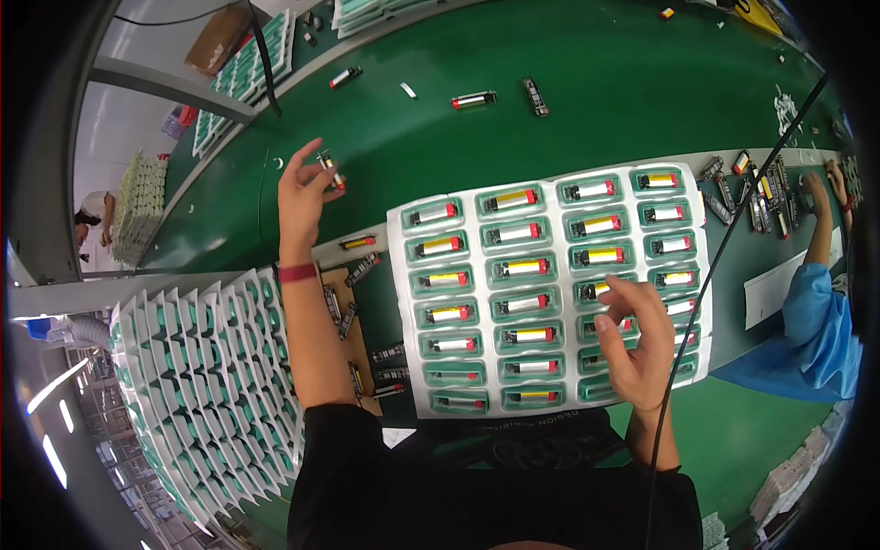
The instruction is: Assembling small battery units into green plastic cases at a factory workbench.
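Note:
A white blister tray (396,302) with rows of green-looking pockets lies in front of me. Most pockets I can make out hold a small cylindrical battery (518,269) with a silver or yellow body and a red end. Raised over the green surface beyond the tray's left corner, my left hand (304,197) pinches another small battery (331,170), red end downward. My right hand (639,341) hovers above the tray's right part, thumb and forefinger apart, near a yellow battery (591,291). It hides some pockets beneath it.
Stacked blister trays (202,385) stand to my left. Loose batteries (474,100) lie on the green conveyor belt (403,137). A pile of dark parts (759,197) sits right of the tray, near a co-worker's blue sleeve (807,307). A black cable (733,234) crosses the right side.

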`<move>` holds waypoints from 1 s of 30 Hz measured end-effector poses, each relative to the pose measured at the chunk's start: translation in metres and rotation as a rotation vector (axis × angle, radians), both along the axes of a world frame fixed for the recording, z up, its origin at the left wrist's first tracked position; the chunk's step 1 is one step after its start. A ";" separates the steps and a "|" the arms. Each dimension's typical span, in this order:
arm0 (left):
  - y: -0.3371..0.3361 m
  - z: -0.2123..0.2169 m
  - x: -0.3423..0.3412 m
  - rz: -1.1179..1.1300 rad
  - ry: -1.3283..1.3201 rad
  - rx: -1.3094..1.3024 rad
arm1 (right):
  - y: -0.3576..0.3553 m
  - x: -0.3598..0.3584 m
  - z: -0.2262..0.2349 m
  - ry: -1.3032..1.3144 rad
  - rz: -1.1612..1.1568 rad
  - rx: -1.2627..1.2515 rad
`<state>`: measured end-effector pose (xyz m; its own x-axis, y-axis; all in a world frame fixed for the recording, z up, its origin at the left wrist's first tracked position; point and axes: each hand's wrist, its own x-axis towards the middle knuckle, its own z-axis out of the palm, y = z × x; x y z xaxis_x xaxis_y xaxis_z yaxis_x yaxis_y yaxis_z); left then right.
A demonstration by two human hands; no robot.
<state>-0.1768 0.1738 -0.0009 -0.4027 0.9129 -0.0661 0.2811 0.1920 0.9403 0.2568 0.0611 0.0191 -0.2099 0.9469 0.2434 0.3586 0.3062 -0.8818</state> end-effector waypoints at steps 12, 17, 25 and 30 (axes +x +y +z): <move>-0.114 0.034 0.197 -0.474 -0.661 0.478 | 0.006 -0.047 0.030 0.120 0.169 0.206; -0.127 0.039 0.206 -0.510 -0.501 0.452 | -0.009 -0.038 0.034 0.100 0.069 0.234; -0.141 0.055 0.199 -0.525 -0.175 0.471 | -0.025 -0.030 0.044 0.044 0.086 0.249; -0.150 0.055 0.197 -0.443 -0.317 0.450 | -0.026 -0.032 0.048 0.024 0.161 0.275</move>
